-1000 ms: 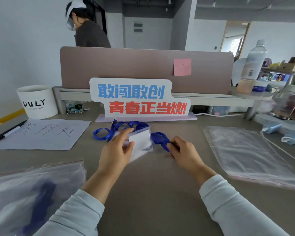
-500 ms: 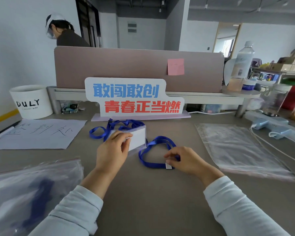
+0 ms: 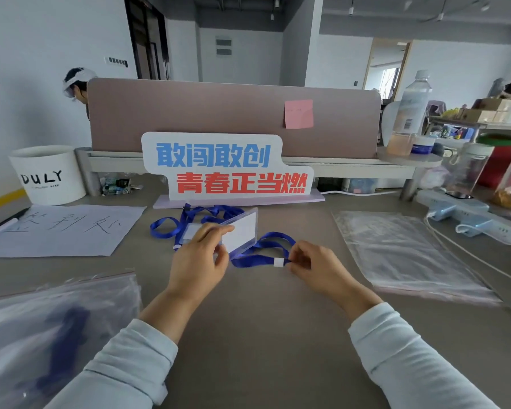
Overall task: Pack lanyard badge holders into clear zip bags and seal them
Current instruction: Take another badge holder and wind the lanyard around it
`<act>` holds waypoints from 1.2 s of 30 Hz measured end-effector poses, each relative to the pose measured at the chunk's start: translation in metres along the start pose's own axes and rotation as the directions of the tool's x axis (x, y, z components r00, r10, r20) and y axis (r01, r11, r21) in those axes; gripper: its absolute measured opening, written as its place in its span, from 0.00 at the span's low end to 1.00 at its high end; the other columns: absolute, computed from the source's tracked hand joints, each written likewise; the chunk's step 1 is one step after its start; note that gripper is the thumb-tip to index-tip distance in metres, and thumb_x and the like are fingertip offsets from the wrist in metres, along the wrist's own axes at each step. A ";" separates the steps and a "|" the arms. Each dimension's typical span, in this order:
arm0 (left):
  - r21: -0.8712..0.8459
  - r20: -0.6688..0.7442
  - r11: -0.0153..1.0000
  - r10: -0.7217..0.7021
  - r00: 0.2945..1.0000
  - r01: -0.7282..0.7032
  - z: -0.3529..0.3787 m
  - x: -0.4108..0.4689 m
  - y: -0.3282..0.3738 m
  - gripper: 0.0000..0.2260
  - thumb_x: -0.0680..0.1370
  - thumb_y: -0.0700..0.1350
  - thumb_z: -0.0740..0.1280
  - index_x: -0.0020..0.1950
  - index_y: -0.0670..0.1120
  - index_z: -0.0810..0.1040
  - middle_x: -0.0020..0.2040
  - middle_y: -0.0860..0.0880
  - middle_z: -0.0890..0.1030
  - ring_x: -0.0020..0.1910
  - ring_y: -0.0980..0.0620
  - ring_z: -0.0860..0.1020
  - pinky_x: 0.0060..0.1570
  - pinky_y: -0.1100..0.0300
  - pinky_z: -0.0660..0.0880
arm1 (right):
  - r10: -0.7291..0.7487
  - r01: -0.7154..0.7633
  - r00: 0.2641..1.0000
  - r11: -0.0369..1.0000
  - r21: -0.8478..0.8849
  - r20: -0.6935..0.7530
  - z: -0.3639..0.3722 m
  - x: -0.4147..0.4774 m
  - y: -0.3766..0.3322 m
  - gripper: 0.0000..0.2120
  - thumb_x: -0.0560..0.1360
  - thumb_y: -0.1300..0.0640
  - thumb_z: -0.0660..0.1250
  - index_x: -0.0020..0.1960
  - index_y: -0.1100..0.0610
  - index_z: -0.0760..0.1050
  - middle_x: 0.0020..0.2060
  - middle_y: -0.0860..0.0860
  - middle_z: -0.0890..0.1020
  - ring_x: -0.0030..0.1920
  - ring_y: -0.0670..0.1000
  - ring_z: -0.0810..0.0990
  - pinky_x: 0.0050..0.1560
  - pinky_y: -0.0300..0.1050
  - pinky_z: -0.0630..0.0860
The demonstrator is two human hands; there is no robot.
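Observation:
My left hand (image 3: 199,258) pinches a clear badge holder (image 3: 242,228) with a white card inside, lifted off the grey desk at a tilt. Its blue lanyard (image 3: 263,252) loops to the right, and my right hand (image 3: 316,267) pinches the strap beside its white clip (image 3: 278,262). More blue lanyard (image 3: 165,228) lies bunched behind my left hand. An empty clear zip bag (image 3: 404,255) lies flat at the right. A filled zip bag (image 3: 50,329) with a dark blue lanyard inside sits at the near left.
A printed sign (image 3: 227,169) stands just behind the lanyards, in front of a brown partition (image 3: 219,113). A white cup (image 3: 50,175), a written sheet (image 3: 62,228) and a pen (image 3: 0,225) are at the left. Power strips (image 3: 469,216), cables and bottles crowd the right. A person (image 3: 77,84) sits behind the partition.
My right hand drew the lanyard loop out to the right and now pinches it by the white clip. My left hand tilted the badge holder upward. The view dropped lower.

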State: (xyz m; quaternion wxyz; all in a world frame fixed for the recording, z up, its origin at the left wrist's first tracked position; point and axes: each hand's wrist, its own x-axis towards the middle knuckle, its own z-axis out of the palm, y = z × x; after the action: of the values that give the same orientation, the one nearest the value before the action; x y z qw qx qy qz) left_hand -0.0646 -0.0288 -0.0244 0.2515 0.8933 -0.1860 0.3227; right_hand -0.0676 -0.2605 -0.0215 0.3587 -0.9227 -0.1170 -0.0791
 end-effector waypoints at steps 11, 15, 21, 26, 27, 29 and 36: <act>-0.112 -0.023 0.994 -0.016 1.000 0.013 0.002 0.000 0.005 0.22 0.73 0.35 0.69 0.66 0.43 0.72 0.50 0.44 0.82 0.39 0.54 0.79 0.36 0.69 0.72 | 0.118 0.044 0.975 0.728 0.684 -0.189 -0.007 -0.001 -0.014 0.09 0.71 0.67 0.70 0.35 0.57 0.77 0.26 0.45 0.78 0.26 0.42 0.74 0.31 0.32 0.72; -0.163 -0.002 0.984 -0.073 0.997 0.072 0.003 -0.001 0.006 0.22 0.75 0.38 0.67 0.69 0.46 0.68 0.56 0.43 0.80 0.44 0.54 0.79 0.39 0.71 0.72 | 0.216 0.010 0.967 0.497 0.868 -0.135 -0.009 0.000 -0.016 0.10 0.72 0.69 0.68 0.36 0.55 0.78 0.28 0.46 0.79 0.30 0.45 0.76 0.33 0.34 0.75; -0.299 0.032 0.938 -0.172 0.985 0.173 0.004 0.000 0.010 0.24 0.75 0.39 0.67 0.69 0.47 0.66 0.61 0.47 0.77 0.43 0.56 0.77 0.35 0.76 0.72 | 0.226 0.113 0.953 0.346 0.931 -0.200 -0.018 0.002 -0.017 0.13 0.77 0.62 0.62 0.37 0.54 0.82 0.39 0.50 0.84 0.42 0.46 0.82 0.45 0.39 0.79; -0.425 0.094 0.867 -0.241 0.966 0.258 0.007 -0.001 0.018 0.21 0.76 0.39 0.66 0.68 0.45 0.66 0.63 0.49 0.74 0.48 0.54 0.75 0.38 0.76 0.74 | 0.080 0.127 0.966 0.684 0.718 -0.247 -0.007 -0.001 -0.030 0.11 0.80 0.61 0.56 0.45 0.57 0.75 0.32 0.51 0.78 0.32 0.44 0.79 0.37 0.38 0.78; -0.429 0.102 0.860 -0.258 0.961 0.276 0.007 -0.001 0.019 0.21 0.76 0.39 0.65 0.68 0.46 0.66 0.62 0.51 0.73 0.50 0.55 0.74 0.38 0.77 0.74 | 0.061 0.101 0.966 0.809 0.580 -0.253 -0.002 0.000 -0.033 0.10 0.81 0.61 0.55 0.46 0.56 0.75 0.32 0.49 0.77 0.28 0.42 0.76 0.34 0.35 0.75; -0.450 0.109 0.843 -0.275 0.955 0.294 0.007 -0.002 0.021 0.19 0.77 0.39 0.63 0.67 0.46 0.66 0.60 0.53 0.72 0.53 0.56 0.73 0.41 0.75 0.75 | -0.007 0.065 0.976 0.963 0.261 -0.217 0.009 0.002 -0.036 0.10 0.81 0.59 0.55 0.52 0.52 0.75 0.40 0.47 0.77 0.30 0.42 0.74 0.34 0.30 0.70; -0.483 0.117 0.807 -0.324 0.939 0.339 0.014 -0.002 0.012 0.15 0.79 0.42 0.60 0.67 0.47 0.69 0.62 0.48 0.75 0.57 0.50 0.77 0.48 0.55 0.80 | 0.010 0.025 0.995 0.936 0.350 -0.098 0.024 0.003 -0.034 0.15 0.81 0.60 0.52 0.62 0.51 0.73 0.48 0.42 0.75 0.44 0.41 0.73 0.49 0.34 0.70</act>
State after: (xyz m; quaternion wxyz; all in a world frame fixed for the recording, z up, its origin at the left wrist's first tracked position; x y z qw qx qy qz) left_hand -0.0654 -0.0461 -0.0312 0.5221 0.8215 -0.1075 0.2023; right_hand -0.0723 -0.2194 -0.0171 0.5227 -0.8384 -0.1150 -0.1034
